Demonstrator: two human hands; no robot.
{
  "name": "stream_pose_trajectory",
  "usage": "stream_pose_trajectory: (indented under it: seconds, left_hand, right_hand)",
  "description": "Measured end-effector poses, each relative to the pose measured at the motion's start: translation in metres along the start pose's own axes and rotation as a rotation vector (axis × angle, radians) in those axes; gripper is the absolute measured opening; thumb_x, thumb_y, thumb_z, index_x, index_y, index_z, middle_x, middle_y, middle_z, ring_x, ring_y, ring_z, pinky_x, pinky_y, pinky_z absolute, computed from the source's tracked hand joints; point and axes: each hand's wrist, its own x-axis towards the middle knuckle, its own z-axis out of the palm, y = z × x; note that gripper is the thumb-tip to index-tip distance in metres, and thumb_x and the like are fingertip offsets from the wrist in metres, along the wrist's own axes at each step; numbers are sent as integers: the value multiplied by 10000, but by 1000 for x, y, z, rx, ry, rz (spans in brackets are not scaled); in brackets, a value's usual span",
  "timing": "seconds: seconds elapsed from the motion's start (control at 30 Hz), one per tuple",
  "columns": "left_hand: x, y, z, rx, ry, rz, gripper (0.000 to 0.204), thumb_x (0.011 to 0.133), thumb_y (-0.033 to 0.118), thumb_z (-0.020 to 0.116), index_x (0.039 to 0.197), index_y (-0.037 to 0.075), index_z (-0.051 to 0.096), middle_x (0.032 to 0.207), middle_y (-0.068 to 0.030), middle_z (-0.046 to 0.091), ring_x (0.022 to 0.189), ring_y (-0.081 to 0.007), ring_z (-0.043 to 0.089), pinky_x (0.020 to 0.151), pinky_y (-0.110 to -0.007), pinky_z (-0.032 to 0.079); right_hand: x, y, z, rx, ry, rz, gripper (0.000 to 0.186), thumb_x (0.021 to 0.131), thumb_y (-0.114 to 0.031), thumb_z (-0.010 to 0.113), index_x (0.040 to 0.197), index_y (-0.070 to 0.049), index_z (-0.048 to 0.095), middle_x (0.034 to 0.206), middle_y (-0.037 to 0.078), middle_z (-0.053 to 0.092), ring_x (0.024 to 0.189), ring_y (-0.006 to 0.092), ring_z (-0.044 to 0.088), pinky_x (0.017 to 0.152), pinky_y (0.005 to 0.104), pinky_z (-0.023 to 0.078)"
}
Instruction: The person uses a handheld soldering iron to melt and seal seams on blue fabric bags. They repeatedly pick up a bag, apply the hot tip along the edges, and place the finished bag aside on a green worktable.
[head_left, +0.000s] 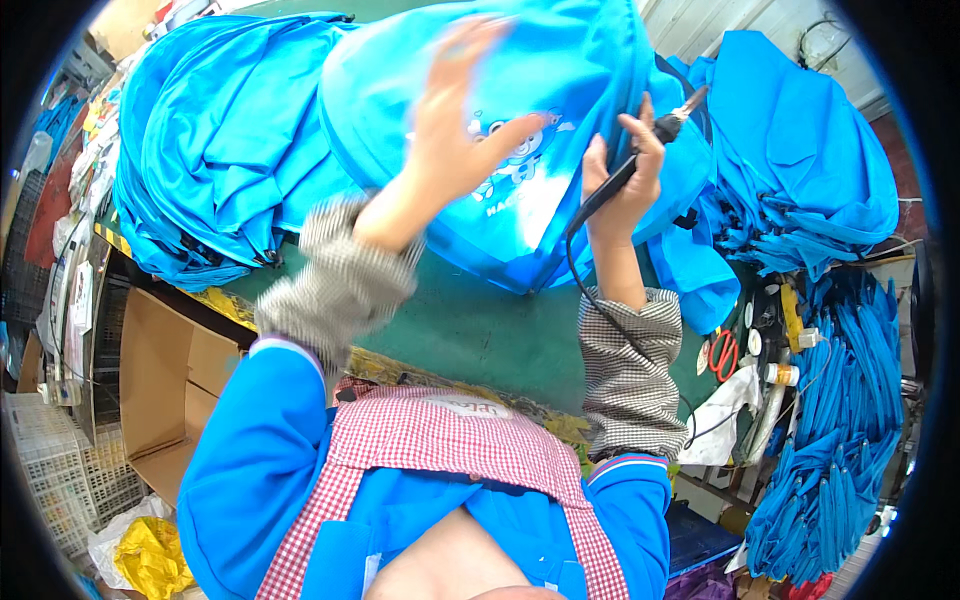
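Note:
A bright blue fabric bag (570, 70) with a white cartoon print lies across the table before me. My left hand (450, 135), blurred by motion, is over the bag with its fingers stretched and thumb apart, holding nothing. Whether it touches the cloth I cannot tell. In my right hand (628, 190) is a soldering iron (668, 127) with a black handle, its metal tip pointing up and to the right, near the bag's right edge. The black cord hangs down past my right wrist.
Piles of blue bags lie left (220, 130) and right (800, 150) on the green table (470, 330). Red-handled scissors (723, 355) and a small bottle (782, 375) sit at the right. More blue fabric (835, 430) hangs there. A cardboard box (160, 380) stands lower left.

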Motion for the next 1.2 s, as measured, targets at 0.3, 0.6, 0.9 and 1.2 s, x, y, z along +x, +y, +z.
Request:
stream_pose_trajectory:
  seconds: [0.3, 0.6, 0.9, 1.2]
  left_hand:
    - [-147, 0, 47, -902, -112, -1167, 460, 787, 102, 752, 1189, -8, 556, 1042, -61, 643, 902, -158, 612, 802, -293, 499]
    - [-144, 15, 70, -891, -120, -1308, 202, 839, 88, 699, 1020, 28, 632, 932, -41, 663, 843, -125, 615, 752, -288, 486]
    - [-138, 19, 58, -673, -104, -1213, 291, 753, 65, 776, 1012, -1, 658, 941, -59, 685, 829, -125, 629, 722, -277, 508]
    - [-141, 17, 68, -805, 0, -1121, 188, 759, 85, 785, 905, 3, 701, 844, -39, 687, 740, -94, 598, 680, -264, 484]
  right_hand:
    - [-3, -19, 47, 54, 76, -81, 410, 731, 108, 533, 1111, -46, 536, 1360, 221, 488, 1273, 363, 451, 1070, 414, 319]
    - [6, -1, 30, -172, -141, -337, 335, 762, -23, 696, 1070, -88, 581, 1285, 180, 568, 1198, 348, 531, 1031, 425, 369]
    - [-19, -29, -19, -231, -207, -250, 312, 838, -112, 646, 1124, -28, 552, 1156, 161, 618, 1004, 294, 573, 861, 392, 422]
    - [-114, -71, -63, -154, -277, -124, 90, 787, -115, 554, 782, -91, 640, 579, 12, 479, 531, 158, 463, 743, 362, 410]
